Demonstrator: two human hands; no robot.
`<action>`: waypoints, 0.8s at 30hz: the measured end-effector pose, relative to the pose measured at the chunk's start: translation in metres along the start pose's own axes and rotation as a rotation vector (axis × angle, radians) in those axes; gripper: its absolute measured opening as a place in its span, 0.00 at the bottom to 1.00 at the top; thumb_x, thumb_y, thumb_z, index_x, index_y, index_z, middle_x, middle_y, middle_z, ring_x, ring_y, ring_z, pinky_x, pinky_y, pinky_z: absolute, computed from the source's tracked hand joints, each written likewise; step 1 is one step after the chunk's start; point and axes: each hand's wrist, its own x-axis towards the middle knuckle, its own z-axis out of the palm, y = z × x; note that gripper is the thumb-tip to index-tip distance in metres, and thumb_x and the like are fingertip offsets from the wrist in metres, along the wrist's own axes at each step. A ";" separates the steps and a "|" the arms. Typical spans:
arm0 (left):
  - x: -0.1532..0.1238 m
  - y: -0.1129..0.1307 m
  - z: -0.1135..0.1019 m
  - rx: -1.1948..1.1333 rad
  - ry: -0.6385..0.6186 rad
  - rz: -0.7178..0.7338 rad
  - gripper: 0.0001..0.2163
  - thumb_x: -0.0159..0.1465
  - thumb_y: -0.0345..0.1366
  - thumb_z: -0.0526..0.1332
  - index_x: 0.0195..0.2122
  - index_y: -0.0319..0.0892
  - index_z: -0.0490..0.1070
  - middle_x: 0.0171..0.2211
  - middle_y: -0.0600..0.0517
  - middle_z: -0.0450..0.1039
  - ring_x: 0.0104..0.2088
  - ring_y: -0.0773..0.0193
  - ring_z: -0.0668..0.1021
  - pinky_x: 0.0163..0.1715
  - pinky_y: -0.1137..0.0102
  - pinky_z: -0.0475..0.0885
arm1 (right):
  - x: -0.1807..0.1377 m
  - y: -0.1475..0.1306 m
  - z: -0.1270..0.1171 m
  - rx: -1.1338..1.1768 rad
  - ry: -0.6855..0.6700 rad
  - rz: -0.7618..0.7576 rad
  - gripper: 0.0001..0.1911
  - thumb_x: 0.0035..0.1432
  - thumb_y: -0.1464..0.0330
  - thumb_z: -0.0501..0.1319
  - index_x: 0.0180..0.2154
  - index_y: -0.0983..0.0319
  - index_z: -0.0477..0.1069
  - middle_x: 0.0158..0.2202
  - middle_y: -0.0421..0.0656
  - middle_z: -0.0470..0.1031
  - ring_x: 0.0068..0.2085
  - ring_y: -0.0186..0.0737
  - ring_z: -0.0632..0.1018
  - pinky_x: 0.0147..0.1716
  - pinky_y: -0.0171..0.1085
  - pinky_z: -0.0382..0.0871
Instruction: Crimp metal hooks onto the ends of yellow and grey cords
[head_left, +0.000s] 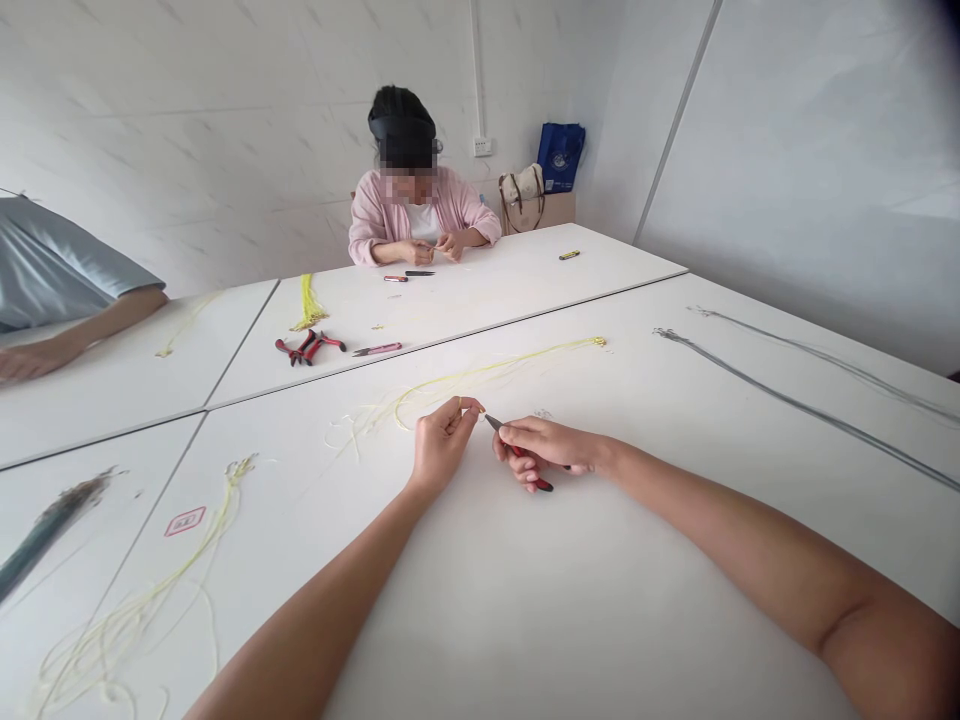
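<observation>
My left hand [441, 440] rests on the white table [570, 600] with its fingertips pinched on a small gold-coloured piece at the end of a thin yellow cord [480, 378]. My right hand [546, 447] is closed round small red-handled pliers [517, 452], whose dark tip points left and nearly touches the pinched piece. The yellow cords run away from my left hand across the table toward the far right, ending in a small gold bunch [598, 342].
More yellow cords [150, 600] lie at the near left, grey wires [795, 400] at the right. Red pliers [307, 347] and a pink cutter [379, 349] lie on the far table. A person in pink [417, 215] works opposite; another person's arm [67, 330] rests at left.
</observation>
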 end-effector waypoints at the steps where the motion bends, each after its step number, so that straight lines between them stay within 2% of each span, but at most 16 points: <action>1: 0.000 0.000 0.000 0.005 0.007 -0.002 0.13 0.65 0.45 0.59 0.30 0.42 0.75 0.19 0.61 0.45 0.22 0.69 0.52 0.25 0.70 0.52 | 0.000 0.000 0.000 0.001 0.003 -0.004 0.25 0.66 0.45 0.60 0.37 0.61 0.67 0.23 0.32 0.57 0.25 0.32 0.67 0.29 0.36 0.71; 13: 0.000 0.001 0.003 0.075 0.047 -0.049 0.13 0.66 0.46 0.60 0.35 0.44 0.79 0.19 0.60 0.45 0.21 0.68 0.53 0.25 0.70 0.50 | 0.004 0.001 0.005 0.006 0.059 -0.007 0.26 0.63 0.43 0.61 0.35 0.61 0.65 0.21 0.31 0.57 0.23 0.31 0.66 0.26 0.35 0.70; 24: -0.001 0.001 0.005 0.071 0.064 -0.052 0.13 0.65 0.45 0.60 0.34 0.44 0.79 0.20 0.60 0.43 0.22 0.68 0.53 0.24 0.69 0.51 | 0.004 0.001 0.002 -0.018 0.060 0.002 0.27 0.61 0.43 0.63 0.35 0.60 0.64 0.21 0.31 0.57 0.23 0.31 0.66 0.25 0.35 0.69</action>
